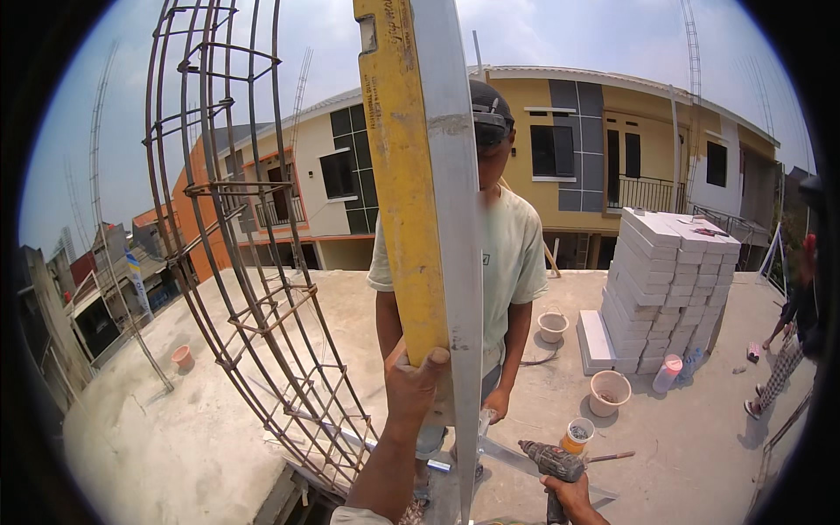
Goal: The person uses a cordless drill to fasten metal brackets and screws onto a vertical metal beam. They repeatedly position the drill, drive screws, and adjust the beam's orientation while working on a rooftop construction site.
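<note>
1. Two-storey houses (649, 127): across the back, 10 to 2 o'clock.
2. Concrete slab (175, 437): spreads from 8 through 4 o'clock.
3. Rebar column cage (229, 302): at 9 o'clock, its foot toward 7.
4. Stack of white blocks (652, 293): at 3 o'clock.
5. Co-worker in a pale T-shirt (518, 249): centre, partly hidden behind the profile.
6. Grey metal profile (459, 262): runs 12 to 6 o'clock.
7. Yellow spirit level (405, 236): alongside the profile, 12 o'clock to below centre; the left hand (413, 385), at 6, is clamped around its lower part.
8. Power drill (556, 459): at 5 o'clock, the right hand (573, 497) wrapped around it, apart from the left.
</note>
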